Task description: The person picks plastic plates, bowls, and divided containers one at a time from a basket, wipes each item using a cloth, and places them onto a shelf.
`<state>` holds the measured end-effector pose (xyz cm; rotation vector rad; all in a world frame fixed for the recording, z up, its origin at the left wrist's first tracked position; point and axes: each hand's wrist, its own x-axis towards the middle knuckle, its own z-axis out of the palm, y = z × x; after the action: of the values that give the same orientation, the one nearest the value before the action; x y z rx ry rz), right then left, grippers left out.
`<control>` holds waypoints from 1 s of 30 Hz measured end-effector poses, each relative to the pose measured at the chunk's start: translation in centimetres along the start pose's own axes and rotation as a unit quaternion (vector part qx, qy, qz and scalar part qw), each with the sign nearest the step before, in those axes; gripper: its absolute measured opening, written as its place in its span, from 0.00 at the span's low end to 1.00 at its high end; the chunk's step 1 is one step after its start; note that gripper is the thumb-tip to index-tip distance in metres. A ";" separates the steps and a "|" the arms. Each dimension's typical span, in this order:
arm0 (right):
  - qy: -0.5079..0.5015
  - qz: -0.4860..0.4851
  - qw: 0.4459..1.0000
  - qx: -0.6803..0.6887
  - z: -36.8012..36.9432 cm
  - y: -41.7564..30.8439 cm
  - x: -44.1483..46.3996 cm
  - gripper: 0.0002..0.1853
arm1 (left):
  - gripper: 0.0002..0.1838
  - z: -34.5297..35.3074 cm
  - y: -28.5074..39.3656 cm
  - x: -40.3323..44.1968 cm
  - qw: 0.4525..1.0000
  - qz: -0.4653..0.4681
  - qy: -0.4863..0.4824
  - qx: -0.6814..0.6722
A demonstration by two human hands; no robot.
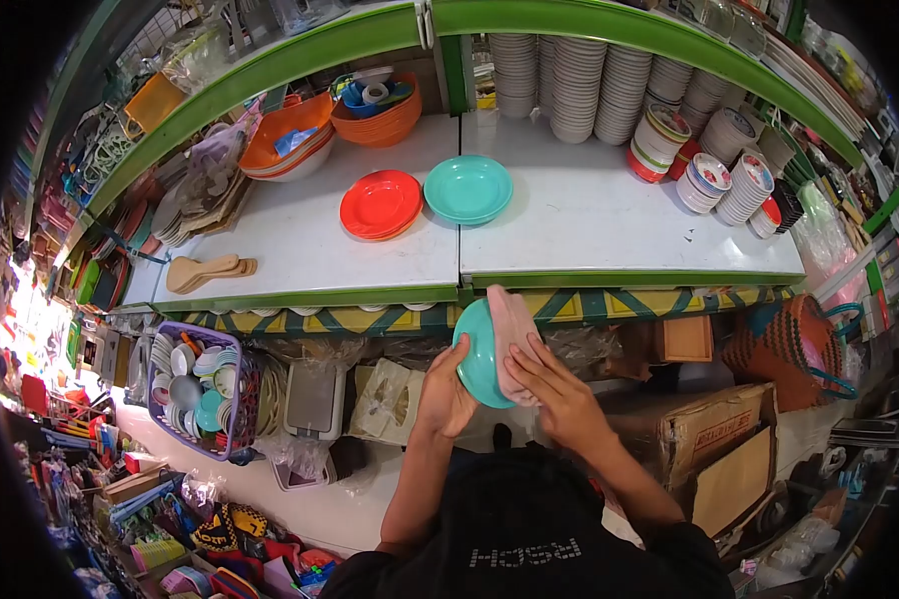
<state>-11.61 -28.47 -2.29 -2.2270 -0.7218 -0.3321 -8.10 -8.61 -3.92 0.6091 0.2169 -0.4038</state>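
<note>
A turquoise plate (477, 354) is held up in front of the shelf edge. My left hand (448, 391) grips its left rim, thumb on the face. My right hand (554, 389) presses a pale pink cloth (511, 334) against the plate's right side, covering that part. On the white shelf beyond lie a red plate (381, 204), with an orange rim showing beneath it, and another turquoise plate (468, 189) just to its right.
Orange bowls (378, 125) and wooden paddles (210, 272) are on the shelf's left. Stacked white bowls (577, 90) stand at the back right. Below are a purple basket of dishes (202, 439) and a cardboard box (714, 429).
</note>
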 end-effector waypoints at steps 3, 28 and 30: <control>-0.020 -0.014 1.000 -0.014 -0.9 2.3 -0.8 0.38 | 0.20 0.0 0.1 -0.1 1.000 -0.014 -0.003 -0.011; 0.229 0.226 0.876 0.360 -2.5 6.9 6.6 0.17 | 0.19 -0.4 3.2 -0.3 0.934 0.196 0.000 0.298; 0.265 0.247 0.850 0.382 -2.8 8.9 9.3 0.18 | 0.17 0.4 3.8 -0.6 0.898 0.217 0.007 0.383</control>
<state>1.12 -31.81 -1.52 -1.3736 0.0562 -0.3045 -7.03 -5.87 -1.47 1.4061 -0.0839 -0.0302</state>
